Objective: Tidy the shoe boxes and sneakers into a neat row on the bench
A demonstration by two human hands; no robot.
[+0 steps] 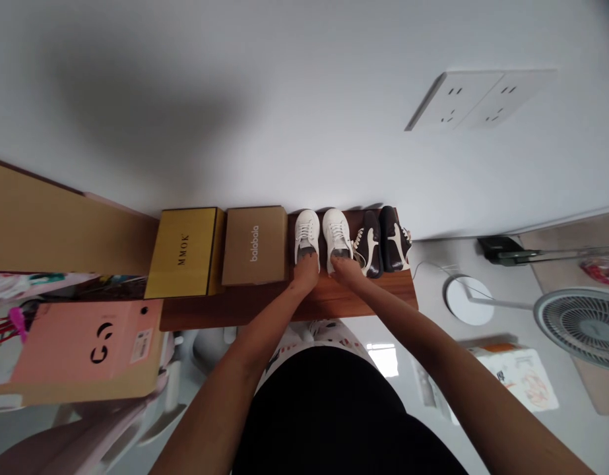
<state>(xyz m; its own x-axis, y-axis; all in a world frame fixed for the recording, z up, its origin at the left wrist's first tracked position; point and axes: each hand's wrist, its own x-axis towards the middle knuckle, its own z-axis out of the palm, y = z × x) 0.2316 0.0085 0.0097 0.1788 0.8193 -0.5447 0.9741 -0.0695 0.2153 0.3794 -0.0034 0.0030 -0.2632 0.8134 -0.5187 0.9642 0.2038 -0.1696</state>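
A pair of white lace-up sneakers stands on a brown wooden shelf (264, 305) against the white wall. My left hand (305, 269) grips the heel of the left white sneaker (307, 232). My right hand (344, 266) grips the heel of the right white sneaker (336, 235). Both arms reach forward from below. The fingers of each hand are tucked into or round the heel and partly hidden.
A pair of dark brown and white shoes (382, 241) stands just right of the white pair. Left of them lie a brown "balabala" box (255, 245) and a yellow "MMOK" box (183, 252). A pink box (89, 342), a floor fan (581, 324) and a wall socket (475, 99) are around.
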